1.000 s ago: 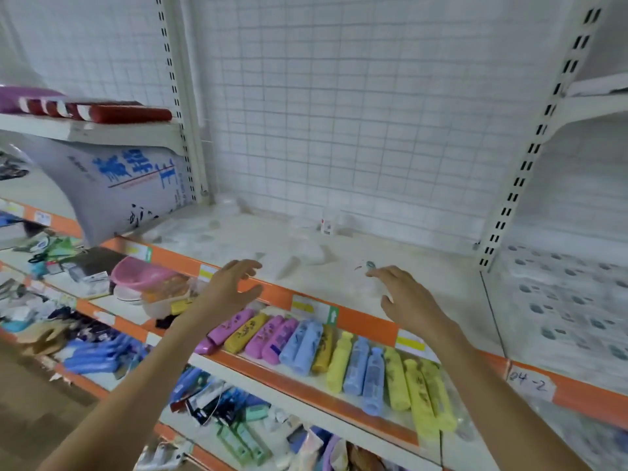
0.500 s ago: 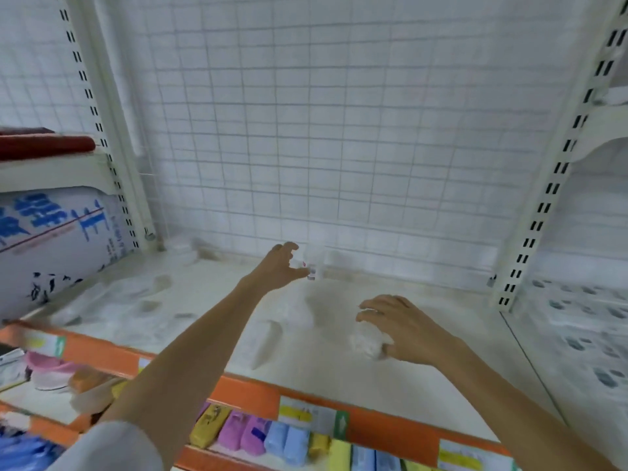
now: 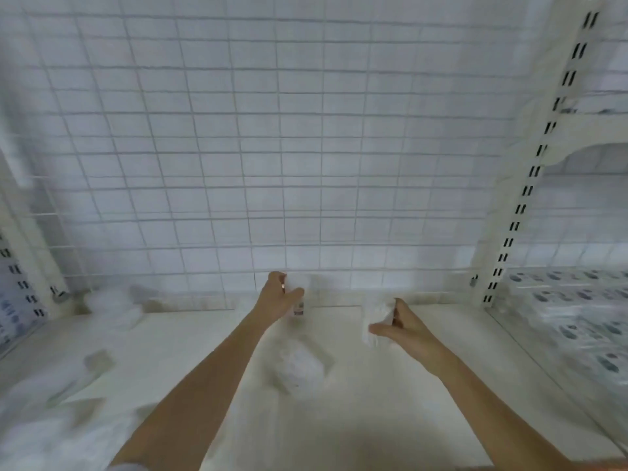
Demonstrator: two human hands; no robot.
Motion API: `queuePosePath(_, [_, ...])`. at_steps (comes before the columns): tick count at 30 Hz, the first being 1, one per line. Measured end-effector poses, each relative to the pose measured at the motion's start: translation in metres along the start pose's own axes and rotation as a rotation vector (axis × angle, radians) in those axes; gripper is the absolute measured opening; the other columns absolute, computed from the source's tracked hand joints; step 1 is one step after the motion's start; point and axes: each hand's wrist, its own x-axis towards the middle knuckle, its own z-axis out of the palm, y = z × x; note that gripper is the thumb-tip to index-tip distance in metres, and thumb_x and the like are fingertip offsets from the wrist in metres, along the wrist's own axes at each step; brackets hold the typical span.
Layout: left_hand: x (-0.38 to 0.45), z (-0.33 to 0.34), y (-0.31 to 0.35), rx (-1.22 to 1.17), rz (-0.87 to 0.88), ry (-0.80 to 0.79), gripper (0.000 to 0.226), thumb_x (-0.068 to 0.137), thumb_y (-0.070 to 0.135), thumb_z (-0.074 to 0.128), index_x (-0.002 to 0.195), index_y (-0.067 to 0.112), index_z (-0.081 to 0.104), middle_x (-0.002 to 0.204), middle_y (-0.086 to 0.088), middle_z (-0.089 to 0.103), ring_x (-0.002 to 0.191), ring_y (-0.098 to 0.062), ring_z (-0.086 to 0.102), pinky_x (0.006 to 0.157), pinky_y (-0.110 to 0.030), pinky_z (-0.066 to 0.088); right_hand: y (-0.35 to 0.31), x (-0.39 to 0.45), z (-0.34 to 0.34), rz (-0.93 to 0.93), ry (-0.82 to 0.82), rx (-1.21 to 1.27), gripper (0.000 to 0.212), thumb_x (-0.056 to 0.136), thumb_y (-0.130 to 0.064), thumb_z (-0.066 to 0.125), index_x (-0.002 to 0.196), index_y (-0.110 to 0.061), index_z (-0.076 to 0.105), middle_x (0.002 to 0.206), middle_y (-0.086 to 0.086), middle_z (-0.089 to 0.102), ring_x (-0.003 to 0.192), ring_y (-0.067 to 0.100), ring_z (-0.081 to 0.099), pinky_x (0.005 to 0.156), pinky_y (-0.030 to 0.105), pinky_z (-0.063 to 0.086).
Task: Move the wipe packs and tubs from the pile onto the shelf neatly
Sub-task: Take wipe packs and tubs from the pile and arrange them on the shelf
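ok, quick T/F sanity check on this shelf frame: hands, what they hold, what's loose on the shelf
1. Both hands are closed on items. True: the left hand grips a small white tub, the right hand a white pack.
2. The left-hand item sits near the shelf's front edge. False: it is at the back, by the wire grid.
3. A loose white pack lies between the forearms. True.
4. The shelf is dark wood. False: it is pale cream.

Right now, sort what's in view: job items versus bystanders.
Job:
left hand on small tub
right hand on white pack
loose pack
packs at left
shelf

Bystanders:
wire grid back
slotted upright
neighbouring stock
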Motion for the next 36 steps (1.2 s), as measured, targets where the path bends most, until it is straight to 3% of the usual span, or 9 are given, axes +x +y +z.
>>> queuePosePath(4, [0.009, -0.005, -0.014, -0.021, 0.059, -0.073, 0.055, 0.080, 0.024, 0.070, 0.119, 0.010, 0.033, 0.112, -0.002, 0.044, 0.089, -0.020, 0.051, 0.065, -0.021, 0.044, -0.005, -0.003, 0.019, 0.052, 0.067, 0.295, 0.074, 0.044, -0.030, 0.078, 0.110, -0.025, 0.045, 0.120, 0.009, 0.056, 0.112, 0.024, 0.054, 0.101, 0.043, 0.040])
queuePosePath(9, [0.013, -0.010, -0.016, -0.044, 0.153, -0.106, 0.063, 0.076, 0.028, 0.074, 0.124, 0.010, 0.038, 0.121, -0.007, 0.030, 0.107, -0.028, 0.049, 0.084, -0.027, 0.041, -0.009, -0.015, 0.041, 0.041, 0.138, 0.452, 0.086, 0.046, -0.026, 0.075, 0.125, -0.012, 0.045, 0.114, 0.012, 0.055, 0.108, 0.027, 0.055, 0.093, 0.039, 0.043])
queuePosePath(14, [0.008, 0.000, -0.010, -0.086, 0.206, -0.073, 0.063, 0.078, 0.018, 0.072, 0.124, -0.002, 0.035, 0.133, -0.021, 0.022, 0.092, -0.013, 0.031, 0.078, -0.014, 0.029, -0.015, -0.031, 0.053, 0.047, 0.226, 0.531, 0.066, 0.055, -0.039, 0.074, 0.108, -0.008, 0.049, 0.099, 0.014, 0.052, 0.096, 0.029, 0.053, 0.086, 0.038, 0.045])
queuePosePath(18, [0.005, -0.002, -0.013, -0.118, 0.232, -0.078, 0.061, 0.075, 0.022, 0.076, 0.120, 0.000, 0.040, 0.129, -0.019, 0.026, 0.104, -0.027, 0.043, 0.087, -0.022, 0.035, -0.024, -0.043, 0.056, 0.061, 0.275, 0.516, 0.034, 0.073, -0.044, 0.050, 0.079, -0.012, 0.055, 0.071, 0.007, 0.050, 0.073, 0.022, 0.051, 0.077, 0.036, 0.043])
queuePosePath(21, [0.002, -0.007, -0.011, -0.167, 0.279, -0.060, 0.066, 0.070, 0.032, 0.079, 0.117, 0.003, 0.043, 0.125, -0.014, 0.031, 0.118, -0.025, 0.035, 0.096, -0.025, 0.034, -0.028, -0.050, 0.056, 0.102, 0.367, 0.468, 0.044, 0.079, -0.047, 0.053, 0.095, -0.006, 0.061, 0.084, 0.011, 0.063, 0.085, 0.026, 0.058, 0.082, 0.039, 0.045])
queuePosePath(25, [-0.007, -0.018, 0.011, -0.408, 0.223, -0.326, 0.049, 0.081, 0.020, 0.070, 0.115, 0.012, 0.036, 0.108, -0.008, 0.046, 0.082, -0.017, 0.053, 0.053, -0.012, 0.045, -0.032, -0.058, 0.054, 0.106, 0.417, 0.455, 0.081, 0.048, -0.056, 0.082, 0.100, -0.003, 0.048, 0.106, 0.037, 0.051, 0.088, 0.030, 0.052, 0.081, 0.043, 0.041])
queuePosePath(29, [-0.018, -0.012, 0.028, -0.489, 0.118, -0.527, 0.050, 0.081, 0.031, 0.068, 0.120, 0.014, 0.042, 0.109, -0.005, 0.053, 0.087, -0.019, 0.057, 0.079, -0.030, 0.047, -0.034, -0.067, 0.049, 0.074, 0.392, 0.455, 0.053, 0.064, -0.043, 0.079, 0.096, -0.012, 0.052, 0.083, 0.013, 0.063, 0.073, 0.026, 0.064, 0.083, 0.046, 0.050])
queuePosePath(32, [-0.038, 0.009, 0.043, -0.512, 0.080, -0.692, 0.045, 0.086, 0.035, 0.061, 0.109, -0.002, 0.050, 0.071, 0.003, 0.057, 0.063, -0.010, 0.057, 0.066, -0.026, 0.046, -0.033, -0.087, 0.036, 0.049, 0.377, 0.480, 0.042, 0.068, -0.041, 0.072, 0.094, -0.011, 0.057, 0.081, 0.007, 0.063, 0.070, 0.018, 0.066, 0.071, 0.034, 0.055])
queuePosePath(36, [-0.078, 0.042, 0.074, -0.661, -0.052, -0.854, 0.017, 0.088, 0.022, 0.044, 0.073, 0.015, 0.046, 0.055, 0.003, 0.048, 0.054, -0.014, 0.052, 0.064, -0.029, 0.045, -0.027, -0.121, 0.002, 0.048, 0.482, 0.519, 0.055, 0.066, -0.041, 0.070, 0.107, -0.008, 0.055, 0.088, 0.007, 0.065, 0.074, 0.014, 0.068, 0.068, 0.029, 0.055])
